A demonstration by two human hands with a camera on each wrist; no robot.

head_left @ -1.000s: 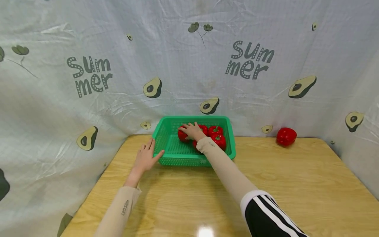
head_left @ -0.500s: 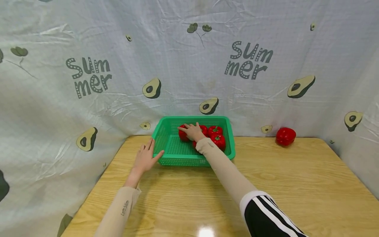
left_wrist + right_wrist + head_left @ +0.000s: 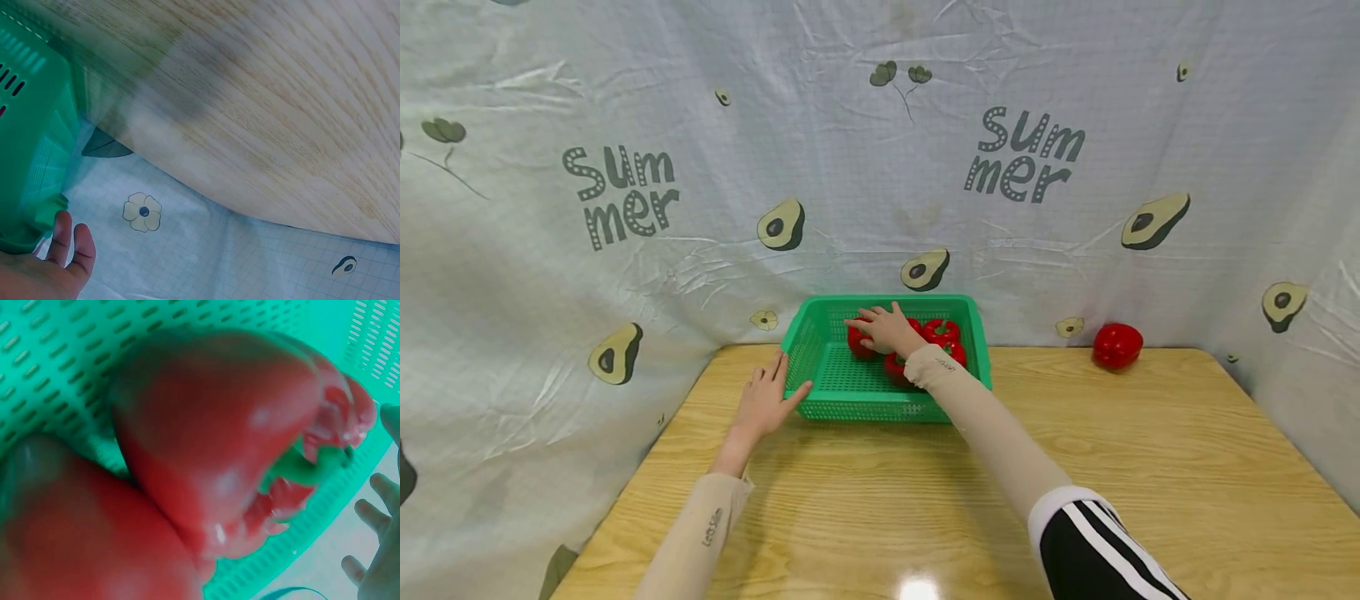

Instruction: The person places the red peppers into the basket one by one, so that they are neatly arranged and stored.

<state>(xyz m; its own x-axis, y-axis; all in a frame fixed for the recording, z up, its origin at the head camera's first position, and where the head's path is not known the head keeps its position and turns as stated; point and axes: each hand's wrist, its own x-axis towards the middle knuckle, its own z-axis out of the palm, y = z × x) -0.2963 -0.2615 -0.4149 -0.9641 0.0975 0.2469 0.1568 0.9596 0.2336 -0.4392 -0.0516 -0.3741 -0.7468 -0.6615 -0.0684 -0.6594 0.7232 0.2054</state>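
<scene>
A green plastic basket (image 3: pixel 850 398) stands at the far side of the table with several red bell peppers (image 3: pixel 942 330) inside. My left hand (image 3: pixel 763 402) rests with spread fingers along the basket's left side; the left wrist view shows its fingers (image 3: pixel 60 240) beside the green wall. Inside the basket, my right hand (image 3: pixel 891 332) reaches over the leftmost bell pepper (image 3: pixel 859 345), its fingers extended and partly covering it. In the right wrist view, the fingers (image 3: pixel 373 517) are apart from the large bell pepper (image 3: pixel 212 419) with a green stem. The right forearm partly hides the front peppers.
Another red bell pepper (image 3: pixel 1117 347) lies on the wooden table (image 3: pixel 1075 442) at the back right, outside the basket. A pale cloth (image 3: pixel 850 150) printed with avocados and lettering hangs behind the table and along its sides.
My right hand rises slightly and its forearm shifts right, showing more of the front middle pepper and covering more of the right one. The left hand stays at the basket's side.
</scene>
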